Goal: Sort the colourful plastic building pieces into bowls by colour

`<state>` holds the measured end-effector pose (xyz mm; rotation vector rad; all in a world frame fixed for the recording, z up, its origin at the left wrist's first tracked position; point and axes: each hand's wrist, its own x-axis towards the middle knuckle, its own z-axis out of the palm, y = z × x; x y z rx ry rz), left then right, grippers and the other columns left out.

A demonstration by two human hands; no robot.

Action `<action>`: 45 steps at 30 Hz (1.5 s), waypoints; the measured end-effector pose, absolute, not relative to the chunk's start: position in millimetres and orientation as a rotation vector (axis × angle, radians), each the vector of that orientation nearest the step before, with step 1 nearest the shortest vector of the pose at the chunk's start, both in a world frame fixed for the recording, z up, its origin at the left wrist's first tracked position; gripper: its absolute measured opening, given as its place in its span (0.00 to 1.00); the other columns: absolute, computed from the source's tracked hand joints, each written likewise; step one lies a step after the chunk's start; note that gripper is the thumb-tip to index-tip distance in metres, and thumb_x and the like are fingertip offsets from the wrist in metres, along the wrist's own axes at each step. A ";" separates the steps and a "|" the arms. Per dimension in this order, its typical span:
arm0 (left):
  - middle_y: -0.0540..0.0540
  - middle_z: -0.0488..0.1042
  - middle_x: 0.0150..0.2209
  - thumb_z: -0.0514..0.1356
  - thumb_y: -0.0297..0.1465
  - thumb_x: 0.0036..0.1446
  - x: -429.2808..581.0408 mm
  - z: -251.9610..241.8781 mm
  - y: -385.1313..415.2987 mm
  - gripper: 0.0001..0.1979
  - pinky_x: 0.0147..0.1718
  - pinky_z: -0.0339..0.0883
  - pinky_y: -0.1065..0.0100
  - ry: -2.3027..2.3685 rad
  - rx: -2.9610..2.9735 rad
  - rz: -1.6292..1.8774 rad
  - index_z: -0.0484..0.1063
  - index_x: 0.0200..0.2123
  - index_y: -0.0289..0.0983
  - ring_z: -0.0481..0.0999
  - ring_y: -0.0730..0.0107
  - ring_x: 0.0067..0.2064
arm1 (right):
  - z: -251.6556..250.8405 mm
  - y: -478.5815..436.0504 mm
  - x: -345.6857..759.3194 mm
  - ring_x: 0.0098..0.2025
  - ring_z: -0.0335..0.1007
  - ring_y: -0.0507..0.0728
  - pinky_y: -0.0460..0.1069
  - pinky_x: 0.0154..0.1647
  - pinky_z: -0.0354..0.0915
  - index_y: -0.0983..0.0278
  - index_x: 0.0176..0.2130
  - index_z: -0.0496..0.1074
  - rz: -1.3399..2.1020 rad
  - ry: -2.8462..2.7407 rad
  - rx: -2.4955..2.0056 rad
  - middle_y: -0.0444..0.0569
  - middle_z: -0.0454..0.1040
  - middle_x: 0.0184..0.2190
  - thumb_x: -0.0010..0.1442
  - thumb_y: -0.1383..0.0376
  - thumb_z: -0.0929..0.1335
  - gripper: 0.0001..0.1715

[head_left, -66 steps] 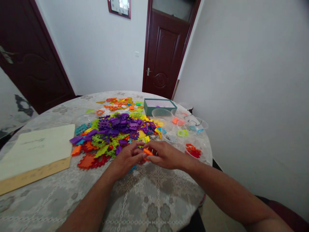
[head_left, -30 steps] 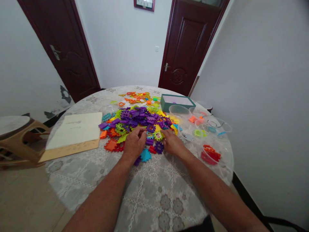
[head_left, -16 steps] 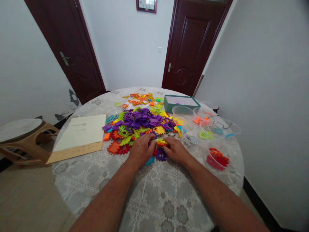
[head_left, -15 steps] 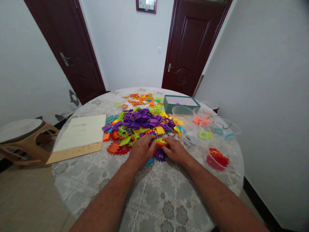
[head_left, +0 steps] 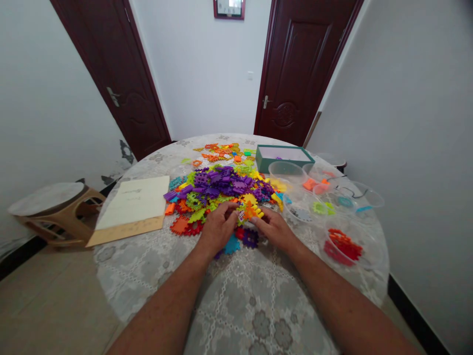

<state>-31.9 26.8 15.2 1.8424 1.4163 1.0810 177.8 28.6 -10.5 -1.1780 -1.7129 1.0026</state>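
A big heap of coloured plastic interlocking pieces (head_left: 218, 185) covers the middle of the round table (head_left: 236, 305). At its near edge my left hand (head_left: 218, 228) and my right hand (head_left: 273, 228) meet, fingers curled. Between them they pinch a small cluster of orange and yellow pieces (head_left: 251, 211) just above the cloth. A blue piece (head_left: 232, 243), a red one and a purple piece (head_left: 251, 238) lie on the cloth under the hands.
A cream sheet on a brown board (head_left: 133, 204) lies left of the heap. A green box (head_left: 284, 157) and several clear bowls (head_left: 343, 246) with sorted pieces stand at the right. A wooden stool (head_left: 51, 207) is on the floor at left. Two dark doors are behind.
The camera has drifted, shifting the scene right. My hands have lifted the orange and yellow cluster slightly and keep hold of it together.
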 end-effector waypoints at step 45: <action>0.49 0.81 0.36 0.60 0.37 0.62 -27.1 17.7 24.3 0.12 0.39 0.72 0.65 1.301 1.859 0.997 0.77 0.46 0.39 0.79 0.64 0.37 | -21.8 30.0 178.3 0.24 0.68 0.52 0.46 0.24 0.64 0.61 0.41 0.70 1.392 -1.565 -1.034 0.44 0.76 0.29 0.65 0.45 0.68 0.22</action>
